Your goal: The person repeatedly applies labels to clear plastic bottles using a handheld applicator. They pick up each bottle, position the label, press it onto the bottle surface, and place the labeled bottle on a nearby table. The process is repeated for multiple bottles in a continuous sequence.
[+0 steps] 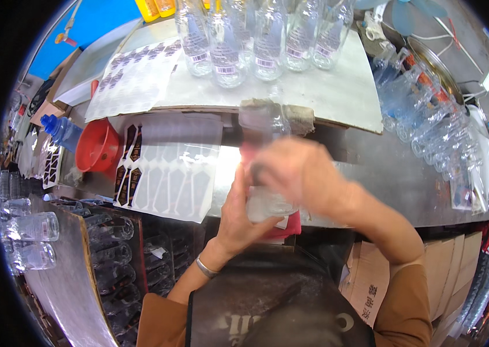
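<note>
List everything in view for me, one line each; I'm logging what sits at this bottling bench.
Held bottle: one, clear, in both hands at centre.
Standing bottles: several, clear with labels, on the raised board at the top.
Lying bottles: many, clear, piled at right.
Funnel: one, red, left on the bench.
Sticker sheets: a few, white backing with dark labels, left of centre.
Crate bottles: several, clear, lower left.
Cardboard boxes: a few, brown, lower right.
Bench: one, grey metal.
Left hand: under the bottle, bracelet on wrist.
Right hand: blurred, around the bottle's middle.
</note>
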Action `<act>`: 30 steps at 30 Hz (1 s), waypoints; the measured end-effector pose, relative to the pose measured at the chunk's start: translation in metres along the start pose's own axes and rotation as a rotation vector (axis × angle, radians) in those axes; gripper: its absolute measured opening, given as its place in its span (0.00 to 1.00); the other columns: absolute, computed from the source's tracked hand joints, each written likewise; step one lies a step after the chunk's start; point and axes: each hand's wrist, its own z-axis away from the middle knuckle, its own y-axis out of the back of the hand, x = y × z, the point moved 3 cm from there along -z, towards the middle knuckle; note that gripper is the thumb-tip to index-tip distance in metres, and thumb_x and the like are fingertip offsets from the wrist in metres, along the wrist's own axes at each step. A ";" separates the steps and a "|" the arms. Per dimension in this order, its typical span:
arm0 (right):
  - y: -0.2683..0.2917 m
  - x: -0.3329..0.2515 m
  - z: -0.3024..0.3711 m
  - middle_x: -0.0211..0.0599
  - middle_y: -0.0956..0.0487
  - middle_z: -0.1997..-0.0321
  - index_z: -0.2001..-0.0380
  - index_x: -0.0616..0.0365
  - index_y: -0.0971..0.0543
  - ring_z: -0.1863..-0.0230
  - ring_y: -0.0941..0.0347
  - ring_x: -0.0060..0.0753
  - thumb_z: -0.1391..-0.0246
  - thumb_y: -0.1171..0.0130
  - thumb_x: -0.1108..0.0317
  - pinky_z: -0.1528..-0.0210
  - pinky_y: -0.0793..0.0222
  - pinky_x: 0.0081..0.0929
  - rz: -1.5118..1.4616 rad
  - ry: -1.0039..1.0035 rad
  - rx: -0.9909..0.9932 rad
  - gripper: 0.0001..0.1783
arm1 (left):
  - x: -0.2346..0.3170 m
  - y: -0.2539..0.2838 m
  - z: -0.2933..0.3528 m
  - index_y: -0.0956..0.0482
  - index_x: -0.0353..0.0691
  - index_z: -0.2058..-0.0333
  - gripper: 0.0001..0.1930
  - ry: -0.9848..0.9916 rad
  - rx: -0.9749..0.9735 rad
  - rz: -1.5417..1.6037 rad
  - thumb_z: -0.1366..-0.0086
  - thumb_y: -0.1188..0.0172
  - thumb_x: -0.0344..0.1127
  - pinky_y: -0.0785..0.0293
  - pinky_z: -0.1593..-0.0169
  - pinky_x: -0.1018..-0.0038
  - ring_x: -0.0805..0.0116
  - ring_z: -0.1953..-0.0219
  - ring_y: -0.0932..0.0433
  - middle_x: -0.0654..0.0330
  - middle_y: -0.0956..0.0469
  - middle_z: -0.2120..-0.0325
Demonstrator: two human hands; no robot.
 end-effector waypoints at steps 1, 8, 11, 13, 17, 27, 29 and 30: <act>0.008 0.022 -0.006 0.43 0.21 0.67 0.65 0.58 0.20 0.62 0.23 0.49 0.52 0.34 0.72 0.60 0.26 0.41 0.055 -0.102 0.009 0.09 | 0.001 0.000 0.002 0.67 0.29 0.27 0.68 0.018 -0.012 0.037 0.54 0.20 0.33 0.26 0.44 0.63 0.56 0.49 0.24 0.39 0.40 0.32; 0.011 -0.030 0.042 0.38 0.24 0.68 0.71 0.55 0.23 0.64 0.25 0.45 0.54 0.34 0.69 0.62 0.26 0.38 -0.281 0.126 -0.099 0.08 | -0.002 0.000 -0.002 0.66 0.33 0.26 0.66 -0.001 -0.020 0.208 0.52 0.21 0.32 0.27 0.45 0.65 0.58 0.48 0.25 0.41 0.43 0.30; 0.018 0.028 0.025 0.39 0.23 0.69 0.68 0.57 0.21 0.65 0.24 0.47 0.53 0.34 0.69 0.63 0.26 0.37 -0.119 -0.078 0.165 0.09 | -0.002 -0.001 0.000 0.66 0.33 0.26 0.66 0.046 -0.056 0.153 0.52 0.22 0.31 0.27 0.44 0.65 0.59 0.47 0.25 0.42 0.43 0.30; 0.039 0.051 0.012 0.39 0.19 0.62 0.62 0.58 0.19 0.63 0.22 0.44 0.53 0.34 0.74 0.61 0.25 0.34 -0.076 -0.198 0.316 0.12 | -0.002 0.002 0.000 0.66 0.33 0.26 0.66 0.056 -0.063 0.140 0.53 0.22 0.29 0.28 0.44 0.64 0.59 0.46 0.26 0.42 0.44 0.30; 0.011 -0.015 0.060 0.36 0.19 0.61 0.63 0.56 0.20 0.60 0.22 0.43 0.60 0.31 0.74 0.59 0.23 0.38 -0.247 0.068 0.027 0.16 | -0.002 0.007 -0.004 0.62 0.33 0.26 0.61 0.080 -0.103 0.171 0.48 0.24 0.33 0.34 0.36 0.61 0.54 0.37 0.32 0.41 0.46 0.29; 0.009 0.045 0.087 0.29 0.19 0.59 0.53 0.63 0.20 0.55 0.26 0.16 0.32 0.47 0.66 0.49 0.31 0.19 -1.085 -0.789 0.396 0.13 | -0.002 -0.026 -0.064 0.57 0.27 0.28 0.39 0.352 0.037 0.398 0.27 0.46 0.37 0.50 0.27 0.64 0.51 0.27 0.46 0.38 0.47 0.29; -0.004 0.056 0.091 0.29 0.19 0.60 0.55 0.63 0.19 0.55 0.26 0.16 0.31 0.48 0.64 0.49 0.31 0.20 -1.128 -0.862 0.278 0.14 | -0.002 -0.028 -0.063 0.57 0.26 0.28 0.39 0.382 0.038 0.379 0.26 0.49 0.41 0.52 0.27 0.64 0.51 0.26 0.47 0.39 0.47 0.29; -0.011 0.062 0.089 0.29 0.18 0.60 0.56 0.65 0.17 0.56 0.27 0.15 0.30 0.49 0.61 0.52 0.31 0.21 -1.027 -0.867 0.221 0.18 | -0.002 -0.029 -0.062 0.57 0.26 0.28 0.38 0.397 0.037 0.371 0.25 0.50 0.43 0.53 0.26 0.64 0.51 0.26 0.48 0.39 0.47 0.29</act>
